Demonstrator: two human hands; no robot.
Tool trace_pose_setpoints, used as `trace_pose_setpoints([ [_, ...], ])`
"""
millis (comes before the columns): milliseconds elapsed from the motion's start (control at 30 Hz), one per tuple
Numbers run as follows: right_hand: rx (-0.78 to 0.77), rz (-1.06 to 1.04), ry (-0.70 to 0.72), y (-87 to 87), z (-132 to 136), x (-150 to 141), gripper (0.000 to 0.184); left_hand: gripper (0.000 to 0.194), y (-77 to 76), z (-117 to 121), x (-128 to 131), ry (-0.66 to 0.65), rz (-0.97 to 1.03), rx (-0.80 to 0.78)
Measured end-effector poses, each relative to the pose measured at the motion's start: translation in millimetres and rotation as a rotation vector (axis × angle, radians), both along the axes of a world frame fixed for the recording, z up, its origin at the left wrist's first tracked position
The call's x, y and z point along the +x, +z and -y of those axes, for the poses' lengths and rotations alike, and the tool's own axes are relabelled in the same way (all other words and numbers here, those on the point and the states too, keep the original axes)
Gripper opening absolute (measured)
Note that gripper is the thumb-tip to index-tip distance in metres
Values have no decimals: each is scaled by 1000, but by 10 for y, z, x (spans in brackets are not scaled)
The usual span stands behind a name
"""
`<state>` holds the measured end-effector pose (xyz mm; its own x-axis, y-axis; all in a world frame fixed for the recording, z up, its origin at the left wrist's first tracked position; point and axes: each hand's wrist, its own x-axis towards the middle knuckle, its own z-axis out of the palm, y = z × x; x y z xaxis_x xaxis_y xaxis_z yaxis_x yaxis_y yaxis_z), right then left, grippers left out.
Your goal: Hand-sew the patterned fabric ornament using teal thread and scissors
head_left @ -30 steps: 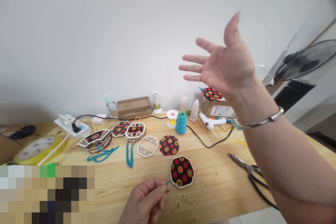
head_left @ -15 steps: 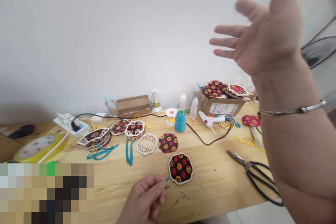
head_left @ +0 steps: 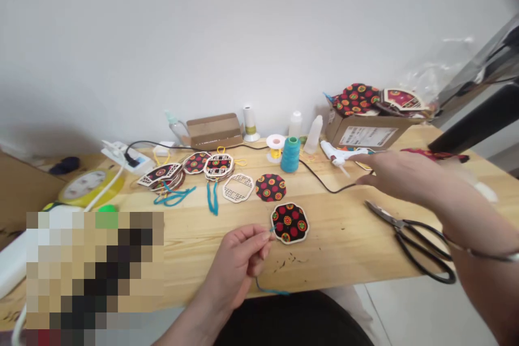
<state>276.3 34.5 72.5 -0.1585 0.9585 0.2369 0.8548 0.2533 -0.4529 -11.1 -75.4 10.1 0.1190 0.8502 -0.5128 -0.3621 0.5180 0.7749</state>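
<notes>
My left hand (head_left: 245, 251) pinches a teal cord (head_left: 273, 291). A short tip pokes past the fingertips at the edge of a wood-framed panel (head_left: 290, 223) of black, red-flowered fabric, and the tail hangs below the hand at the table's front edge. Palm down, my right hand (head_left: 399, 178) is beside the white glue gun (head_left: 344, 155), with thumb and forefinger apart. Whether its fingertips touch the gun is unclear. Large black-handled scissors (head_left: 421, 246) lie under the right forearm. Behind the framed panel are a loose fabric piece (head_left: 271, 187) and a bare lattice frame (head_left: 238, 188).
A teal thread cone (head_left: 290, 155), a yellow spool (head_left: 275, 147) and plastic bottles stand at the back. A cardboard box (head_left: 365, 131) holds more panels. Finished-looking lattice pieces (head_left: 219, 165), a power strip (head_left: 133, 159) and yellow tape (head_left: 91, 186) lie leftward. A black cable (head_left: 324, 186) crosses the table.
My right hand has come down from high in the air to beside the glue gun. The left hand keeps its pinch on the cord. The view has tilted, showing more of the table's right side.
</notes>
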Motion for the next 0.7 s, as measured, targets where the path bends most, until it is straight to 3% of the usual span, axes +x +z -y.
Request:
trace_pose_setpoints([
  [33, 7, 149, -23, -81, 103, -46, 12, 20, -3, -10, 12, -4, 0, -7],
  [100, 26, 210, 38, -189, 317, -219, 17, 20, -8, -27, 47, -15, -2, -16],
  [200, -57, -192, 279, -308, 596, -586, 22, 20, -8, -40, 112, -45, -4, -22],
  [333, -292, -590, 444, -478, 767, -958, 19, 20, 7, -32, 167, -69, -19, -23],
  [467, -437, -645, 469, -600, 763, -1074, 15, 20, 2, -13, 161, -92, -34, -24],
  [567, -481, -685, 398, -652, 759, -1101, 10, 19, -27, -1, 153, -110, -26, -31],
  [700, -374, -565, 374, -701, 769, -1141, 18, 19, -61, 2, 166, -147, -8, -40],
])
